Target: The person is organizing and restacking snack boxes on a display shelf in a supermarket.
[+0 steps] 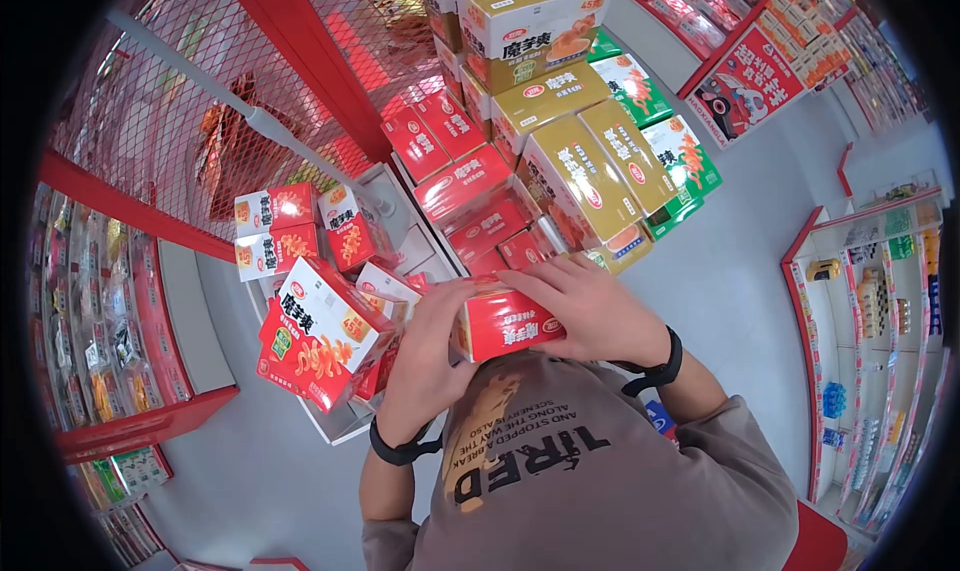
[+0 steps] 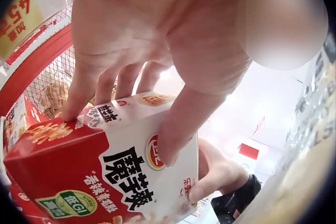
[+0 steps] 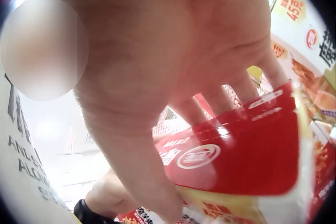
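Close against the person's front, both hands hold a red-and-white snack box (image 1: 512, 327) with Chinese lettering. The left hand (image 1: 425, 356) grips its left end; in the left wrist view the thumb (image 2: 176, 121) lies on the printed front and the fingers reach over the top. At the other end is the right hand (image 1: 600, 311), its fingers across the glossy red face (image 3: 247, 145) and its thumb (image 3: 152, 182) on the near side. Just beyond the hands, similar red boxes (image 1: 490, 221) sit in a white-edged display bin.
Gold boxes (image 1: 585, 176) and green boxes (image 1: 690, 156) are stacked to the right of the bin. More red-and-white boxes (image 1: 325, 336) pile up at left, one large and tilted. A red-framed mesh cage (image 1: 260, 101) stands behind; shelves (image 1: 880, 351) line the right side.
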`<state>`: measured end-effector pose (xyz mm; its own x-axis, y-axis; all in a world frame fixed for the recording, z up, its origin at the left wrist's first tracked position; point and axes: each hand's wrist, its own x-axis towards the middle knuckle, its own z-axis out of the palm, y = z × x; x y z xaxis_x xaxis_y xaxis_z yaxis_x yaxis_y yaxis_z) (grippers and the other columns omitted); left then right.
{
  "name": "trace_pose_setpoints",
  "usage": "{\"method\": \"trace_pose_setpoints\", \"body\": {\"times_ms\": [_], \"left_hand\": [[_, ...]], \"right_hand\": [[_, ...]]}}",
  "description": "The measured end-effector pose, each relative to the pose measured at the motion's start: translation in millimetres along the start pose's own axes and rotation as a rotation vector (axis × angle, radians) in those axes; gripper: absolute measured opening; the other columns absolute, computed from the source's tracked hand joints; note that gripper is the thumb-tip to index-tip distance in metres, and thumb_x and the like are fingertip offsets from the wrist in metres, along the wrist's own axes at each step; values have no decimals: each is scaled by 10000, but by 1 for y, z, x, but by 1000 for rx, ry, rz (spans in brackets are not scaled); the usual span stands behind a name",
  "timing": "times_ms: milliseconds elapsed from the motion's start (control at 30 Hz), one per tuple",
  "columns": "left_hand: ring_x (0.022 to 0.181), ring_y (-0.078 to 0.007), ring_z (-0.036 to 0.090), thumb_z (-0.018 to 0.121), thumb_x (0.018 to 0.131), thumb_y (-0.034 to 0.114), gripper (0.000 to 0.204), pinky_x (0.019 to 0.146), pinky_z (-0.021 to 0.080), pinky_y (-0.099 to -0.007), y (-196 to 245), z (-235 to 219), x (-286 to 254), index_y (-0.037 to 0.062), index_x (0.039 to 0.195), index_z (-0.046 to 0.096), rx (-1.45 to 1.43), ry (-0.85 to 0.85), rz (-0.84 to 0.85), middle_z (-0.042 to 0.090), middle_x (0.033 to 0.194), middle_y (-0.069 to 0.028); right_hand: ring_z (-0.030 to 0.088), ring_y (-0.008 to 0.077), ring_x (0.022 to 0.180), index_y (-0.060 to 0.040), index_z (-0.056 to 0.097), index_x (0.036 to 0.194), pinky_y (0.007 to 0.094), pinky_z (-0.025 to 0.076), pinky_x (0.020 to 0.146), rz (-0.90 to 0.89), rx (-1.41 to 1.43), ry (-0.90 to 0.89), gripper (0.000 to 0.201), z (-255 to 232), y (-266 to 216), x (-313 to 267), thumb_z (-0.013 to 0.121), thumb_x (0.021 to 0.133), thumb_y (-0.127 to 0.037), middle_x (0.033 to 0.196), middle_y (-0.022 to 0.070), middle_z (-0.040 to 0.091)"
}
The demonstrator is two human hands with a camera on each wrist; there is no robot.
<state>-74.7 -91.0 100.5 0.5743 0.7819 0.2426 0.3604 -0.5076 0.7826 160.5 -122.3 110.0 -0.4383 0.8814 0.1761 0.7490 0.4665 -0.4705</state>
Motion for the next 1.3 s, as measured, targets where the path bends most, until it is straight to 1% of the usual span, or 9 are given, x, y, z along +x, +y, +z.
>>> {"method": "trace_pose_setpoints", "body": {"times_ms": [133, 233, 333, 467, 500, 633, 833, 1033, 1300], "left_hand": [[1166, -305, 584, 740, 810, 60, 657, 967, 478, -395, -8, 6, 7, 17, 1392, 436, 22, 60, -11, 564, 1282, -233], [1176, -324, 578, 735, 834, 172, 716, 971, 469, -373, -18, 13, -1, 25, 1443, 390, -36, 66, -387, 573, 1272, -244], [1227, -350, 544, 755, 811, 293, 878, 999, 452, -378, -8, 13, 3, 30, 1501, 280, -117, -291, -474, 519, 1345, -253], [1294, -375, 480, 859, 681, 353, 1216, 1050, 412, -419, -29, 55, 7, 41, 1539, 56, -191, -190, -118, 421, 1433, -232], [1361, -389, 393, 883, 625, 332, 1310, 1091, 372, -424, -22, 49, 23, 7, 1522, -15, -413, -269, -301, 344, 1482, -259], [1226, -333, 545, 860, 604, 198, 1117, 987, 466, -398, -39, 58, 40, 6, 1482, 197, -295, -225, -216, 507, 1343, -206], [1196, -399, 523, 859, 584, 163, 1042, 975, 469, -448, -57, 78, 36, 5, 1426, 265, 78, -21, -193, 477, 1337, -230], [1048, -376, 570, 743, 592, 67, 816, 837, 479, -442, -63, 60, 54, 19, 1336, 410, 232, -90, -213, 537, 1249, -182], [1130, -325, 507, 721, 578, 16, 752, 916, 393, -440, -77, 58, 76, 76, 1300, 520, 416, 4, -117, 533, 1201, -149]], "right_hand": [[637, 333, 917, 0, 497, 1187, 414, 516, 768, 221, 59, 6, 693, 17, 0, 2, 804, 657, -324, 1024, 172, 615], [649, 367, 827, 20, 497, 1131, 433, 533, 701, 405, 94, 114, 676, 31, -3, 2, 797, 668, -370, 929, 202, 621], [658, 378, 800, 38, 491, 1103, 434, 539, 690, 484, 82, 211, 661, 41, -1, 3, 798, 692, -378, 895, 220, 631], [689, 349, 804, 60, 478, 1086, 401, 555, 712, 592, 399, 231, 573, 44, 7, 9, 785, 766, -303, 921, 233, 659], [708, 312, 846, 71, 471, 1130, 379, 562, 749, 656, 565, 182, 486, 44, 9, 10, 737, 825, -199, 992, 244, 674], [683, 295, 1021, 61, 399, 1301, 376, 548, 866, 640, 760, 39, 518, 54, 25, -3, 635, 854, -54, 1155, 244, 645], [501, 286, 1289, -6, 182, 1498, 378, 438, 1048, 565, 1283, 6, 737, 76, 34, -12, 540, 859, 76, 1408, 178, 479], [657, 345, 1035, 24, 458, 1339, 397, 530, 878, 387, 491, -91, 527, 48, 26, -5, 600, 834, -28, 1134, 237, 652], [682, 302, 842, 16, 619, 1156, 368, 543, 749, 214, 413, 18, 320, 35, 18, 3, 650, 860, -103, 994, 194, 674]]}}
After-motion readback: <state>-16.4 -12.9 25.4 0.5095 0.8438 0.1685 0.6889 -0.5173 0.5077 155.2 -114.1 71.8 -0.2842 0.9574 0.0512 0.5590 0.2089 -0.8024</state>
